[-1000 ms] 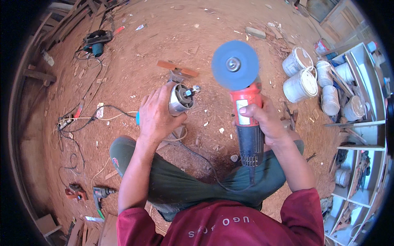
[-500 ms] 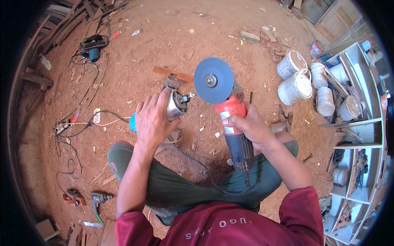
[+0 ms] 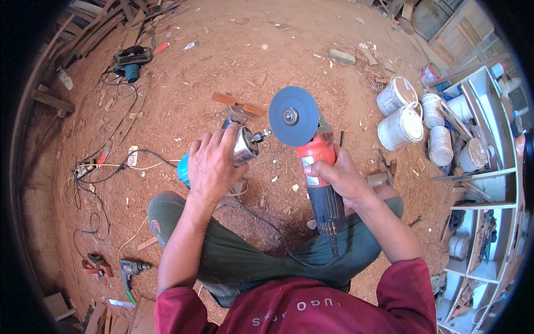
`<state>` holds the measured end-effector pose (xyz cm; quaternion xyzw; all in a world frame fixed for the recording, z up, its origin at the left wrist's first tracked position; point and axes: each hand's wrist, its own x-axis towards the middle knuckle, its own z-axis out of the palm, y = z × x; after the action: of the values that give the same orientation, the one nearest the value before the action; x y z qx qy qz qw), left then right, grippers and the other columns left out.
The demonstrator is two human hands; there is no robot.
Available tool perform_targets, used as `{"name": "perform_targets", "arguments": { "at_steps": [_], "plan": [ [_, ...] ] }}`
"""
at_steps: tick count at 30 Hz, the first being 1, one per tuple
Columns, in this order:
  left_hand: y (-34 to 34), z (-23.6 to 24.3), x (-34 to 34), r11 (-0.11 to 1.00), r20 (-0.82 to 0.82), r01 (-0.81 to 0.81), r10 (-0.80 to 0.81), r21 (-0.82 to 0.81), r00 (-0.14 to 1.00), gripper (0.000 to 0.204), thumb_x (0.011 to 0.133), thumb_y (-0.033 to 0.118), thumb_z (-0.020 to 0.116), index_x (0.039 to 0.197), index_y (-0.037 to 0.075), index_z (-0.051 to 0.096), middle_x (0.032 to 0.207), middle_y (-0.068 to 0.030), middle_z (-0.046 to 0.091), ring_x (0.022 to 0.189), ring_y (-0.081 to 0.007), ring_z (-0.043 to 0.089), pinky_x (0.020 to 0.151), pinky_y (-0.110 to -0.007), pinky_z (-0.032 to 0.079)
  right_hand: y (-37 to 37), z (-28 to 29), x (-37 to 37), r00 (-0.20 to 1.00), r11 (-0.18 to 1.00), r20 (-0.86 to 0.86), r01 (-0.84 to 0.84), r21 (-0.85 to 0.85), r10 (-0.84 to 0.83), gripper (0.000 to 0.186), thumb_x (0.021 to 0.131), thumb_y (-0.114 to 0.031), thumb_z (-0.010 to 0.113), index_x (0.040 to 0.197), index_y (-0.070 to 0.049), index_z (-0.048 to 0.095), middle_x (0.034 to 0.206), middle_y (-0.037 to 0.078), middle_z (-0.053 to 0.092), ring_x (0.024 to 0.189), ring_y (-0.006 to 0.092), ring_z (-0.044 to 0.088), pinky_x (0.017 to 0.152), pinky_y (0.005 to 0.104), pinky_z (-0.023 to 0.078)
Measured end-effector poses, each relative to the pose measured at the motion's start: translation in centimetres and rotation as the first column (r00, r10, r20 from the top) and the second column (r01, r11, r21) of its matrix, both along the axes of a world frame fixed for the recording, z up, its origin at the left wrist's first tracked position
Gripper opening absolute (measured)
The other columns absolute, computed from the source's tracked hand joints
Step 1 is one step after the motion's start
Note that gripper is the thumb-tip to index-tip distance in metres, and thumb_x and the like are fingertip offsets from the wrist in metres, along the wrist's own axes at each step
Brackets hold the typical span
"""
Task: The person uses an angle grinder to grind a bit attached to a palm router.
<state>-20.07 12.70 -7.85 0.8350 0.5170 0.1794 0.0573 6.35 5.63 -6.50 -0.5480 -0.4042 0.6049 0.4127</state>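
My left hand [image 3: 210, 167] is wrapped over a small trim router with a silver body [image 3: 242, 147] and a blue motor end [image 3: 183, 170]. The router lies on its side, its bit [image 3: 266, 133] pointing right. In my right hand [image 3: 346, 177] is a red and black angle grinder [image 3: 318, 155], held upright above my right thigh. Its grey disc [image 3: 305, 106] faces up at the top end, its left edge right by the tip of the bit; whether they touch I cannot tell. The grinder's cord [image 3: 278, 232] hangs from its lower end across my legs.
An orange-brown strip [image 3: 239, 104] lies just beyond the router. White buckets [image 3: 400, 128] and a pale shelf unit [image 3: 483, 205] stand at the right. To the left are a circular saw [image 3: 132, 61], tangled cords [image 3: 92, 167] and a drill [image 3: 132, 268]. Wood scraps litter the dirt floor.
The whole view has shifted a little, so things sit slightly lower in it. Both hands keep their hold, and grinder and router stay close together as before.
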Motion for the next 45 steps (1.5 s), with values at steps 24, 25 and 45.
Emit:
{"name": "perform_targets", "arguments": {
  "at_steps": [24,25,45],
  "plan": [
    [-0.2,0.18,-0.07,0.997,0.005,0.046,-0.046,0.055,0.999,0.08,0.063,0.02,0.085,0.137,0.011,0.054,0.116,-0.0108,0.067,0.11,-0.0311,0.063,0.092,-0.046,0.047,-0.18,0.13,-0.11,0.999,0.998,0.017,0.034,-0.062,-0.033,0.04,0.081,-0.013,0.079,0.115,-0.001,0.063,0.098,0.005,0.066,0.086,0.0138,0.065,0.074,0.0337,0.055],
    [-0.18,0.24,-0.02,0.998,0.004,0.044,-0.045,0.043,0.999,0.082,0.062,0.02,0.086,0.137,0.011,0.054,0.116,-0.0118,0.067,0.111,-0.0322,0.063,0.093,-0.046,0.048,-0.2,0.02,-0.06,0.999,0.998,0.014,0.037,-0.057,-0.036,0.04,0.081,-0.013,0.079,0.116,-0.001,0.063,0.098,0.005,0.066,0.086,0.0137,0.065,0.074,0.0336,0.055],
    [-0.07,-0.02,-0.52,0.998,0.011,0.054,-0.055,0.04,0.998,0.083,0.061,0.022,0.087,0.136,0.011,0.053,0.111,-0.0098,0.066,0.108,-0.0305,0.063,0.091,-0.045,0.048,-0.09,0.44,-0.41,0.999,0.997,-0.019,0.036,-0.062,-0.037,0.036,0.081,-0.009,0.077,0.112,0.0,0.061,0.092,0.005,0.065,0.076,0.0147,0.068,0.067,0.0338,0.06]
  ]
}}
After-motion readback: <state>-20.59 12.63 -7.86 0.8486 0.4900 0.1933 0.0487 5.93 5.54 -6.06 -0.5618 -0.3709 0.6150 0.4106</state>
